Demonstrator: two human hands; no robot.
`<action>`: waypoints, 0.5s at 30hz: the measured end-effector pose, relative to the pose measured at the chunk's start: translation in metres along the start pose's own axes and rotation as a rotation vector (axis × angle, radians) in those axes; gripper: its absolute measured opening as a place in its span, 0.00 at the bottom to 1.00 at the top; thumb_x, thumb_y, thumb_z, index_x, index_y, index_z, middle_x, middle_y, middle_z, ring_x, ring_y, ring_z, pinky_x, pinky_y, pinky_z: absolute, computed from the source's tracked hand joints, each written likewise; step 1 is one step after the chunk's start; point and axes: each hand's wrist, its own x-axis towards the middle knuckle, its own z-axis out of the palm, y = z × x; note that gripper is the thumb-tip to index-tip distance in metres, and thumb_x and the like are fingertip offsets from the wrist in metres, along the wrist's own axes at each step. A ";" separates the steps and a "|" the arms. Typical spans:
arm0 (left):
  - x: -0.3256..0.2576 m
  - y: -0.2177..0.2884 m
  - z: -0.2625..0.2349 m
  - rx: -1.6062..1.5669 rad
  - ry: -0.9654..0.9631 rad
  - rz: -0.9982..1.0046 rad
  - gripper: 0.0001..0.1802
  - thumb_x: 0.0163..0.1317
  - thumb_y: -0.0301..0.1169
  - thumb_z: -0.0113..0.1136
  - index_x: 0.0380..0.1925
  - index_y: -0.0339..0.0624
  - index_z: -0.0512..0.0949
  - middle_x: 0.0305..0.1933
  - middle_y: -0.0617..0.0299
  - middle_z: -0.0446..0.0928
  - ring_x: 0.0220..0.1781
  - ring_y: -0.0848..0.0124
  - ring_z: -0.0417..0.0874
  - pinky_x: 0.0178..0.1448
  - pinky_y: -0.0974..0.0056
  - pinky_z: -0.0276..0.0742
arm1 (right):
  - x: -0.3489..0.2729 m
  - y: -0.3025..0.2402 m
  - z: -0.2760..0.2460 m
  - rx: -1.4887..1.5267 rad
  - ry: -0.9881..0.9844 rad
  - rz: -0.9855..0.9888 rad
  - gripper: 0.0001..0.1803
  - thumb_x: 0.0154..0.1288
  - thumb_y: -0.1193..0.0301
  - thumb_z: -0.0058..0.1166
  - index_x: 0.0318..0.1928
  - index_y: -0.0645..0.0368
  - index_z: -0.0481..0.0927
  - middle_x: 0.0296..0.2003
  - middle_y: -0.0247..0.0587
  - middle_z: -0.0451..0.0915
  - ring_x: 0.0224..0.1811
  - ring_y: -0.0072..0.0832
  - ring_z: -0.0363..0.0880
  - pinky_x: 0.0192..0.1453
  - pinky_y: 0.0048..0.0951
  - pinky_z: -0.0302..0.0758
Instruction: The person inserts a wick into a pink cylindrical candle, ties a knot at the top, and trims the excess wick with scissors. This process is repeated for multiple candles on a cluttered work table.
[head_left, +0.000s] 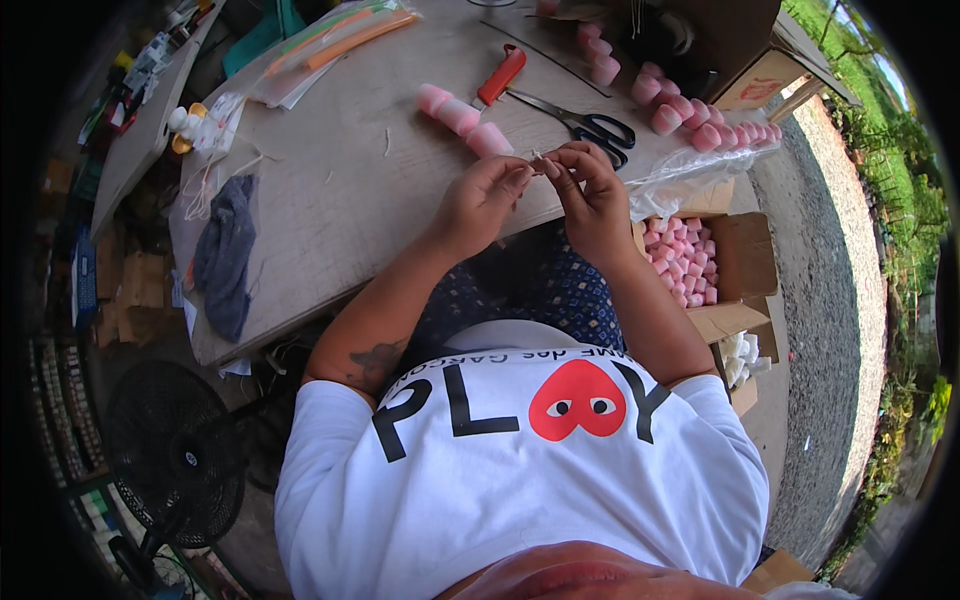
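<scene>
Close together over the near edge of the table [330, 215], my left hand [482, 202] and my right hand [594, 197] each have thumb and fingers pinched. Between the fingertips shows a tiny whitish bit, too small to name. Just beyond my left hand, three short pink cylinders [459, 117], waxy like candles, lie in a slanting row. A knife with a red handle [502, 73] rests beside them. Black-handled scissors [607, 131] lie right behind my right hand, which partly overlaps their near side.
More pink cylinders [670, 120] line the table's right side by clear plastic [690, 172]. An open carton [750, 255] full of them stands at right; another cardboard box [752, 85] is at the back. A grey cloth [225, 255] lies left, above a black fan [175, 455].
</scene>
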 end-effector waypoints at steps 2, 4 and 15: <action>0.001 0.005 -0.002 0.045 0.070 0.031 0.13 0.69 0.34 0.51 0.45 0.36 0.76 0.33 0.65 0.79 0.36 0.79 0.78 0.40 0.74 0.72 | -0.001 0.003 0.000 -0.060 -0.020 -0.030 0.05 0.61 0.76 0.58 0.37 0.61 0.81 0.36 0.42 0.77 0.42 0.36 0.73 0.47 0.31 0.70; 0.002 0.011 0.002 0.038 0.147 0.169 0.11 0.68 0.32 0.53 0.43 0.35 0.77 0.34 0.63 0.80 0.36 0.78 0.79 0.41 0.73 0.73 | -0.002 0.003 0.001 -0.092 -0.037 -0.050 0.05 0.60 0.76 0.58 0.37 0.61 0.81 0.36 0.42 0.77 0.42 0.36 0.74 0.46 0.31 0.70; 0.001 0.006 -0.003 0.215 0.197 0.253 0.05 0.65 0.25 0.56 0.35 0.34 0.78 0.33 0.61 0.79 0.36 0.75 0.79 0.42 0.71 0.74 | -0.004 -0.004 0.010 0.013 -0.019 0.041 0.06 0.57 0.76 0.61 0.36 0.62 0.82 0.33 0.43 0.77 0.41 0.37 0.75 0.47 0.32 0.70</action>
